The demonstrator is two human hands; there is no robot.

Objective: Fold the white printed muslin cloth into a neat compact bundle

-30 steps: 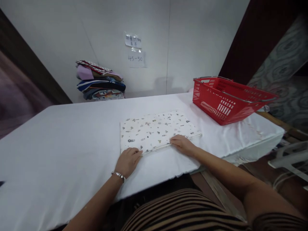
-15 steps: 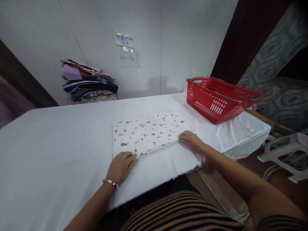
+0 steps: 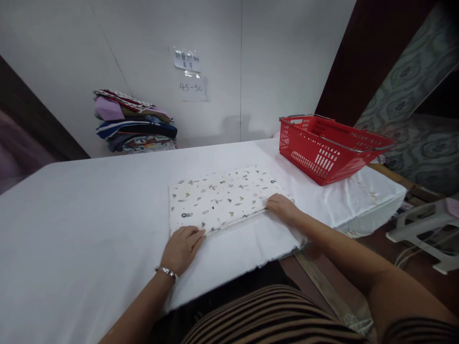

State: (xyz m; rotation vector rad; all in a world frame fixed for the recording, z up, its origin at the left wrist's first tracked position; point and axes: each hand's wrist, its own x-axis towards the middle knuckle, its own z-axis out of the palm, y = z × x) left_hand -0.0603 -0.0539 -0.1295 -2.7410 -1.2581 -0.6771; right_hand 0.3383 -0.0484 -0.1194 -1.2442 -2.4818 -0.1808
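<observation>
A folded white cloth (image 3: 225,198) printed with small leaf and plant shapes lies flat in front of me, its layered near edge facing me. My left hand (image 3: 182,246), with a silver bracelet at the wrist, holds the near left corner, fingers on top and thumb along the edge. Toward the right end of that same edge, my right hand (image 3: 283,208) grips the cloth with its fingers together. The undersides of both hands are hidden.
The cloth rests on a table with a white cover (image 3: 89,210). A red plastic basket (image 3: 322,153) with metal handles stands at the back right. Folded fabrics (image 3: 136,124) are stacked against the wall at the back left. A pale plastic stool (image 3: 426,229) is right of the table.
Both hands keep their places on the cloth's near edge. The view has shifted very slightly; nothing else has visibly moved.
</observation>
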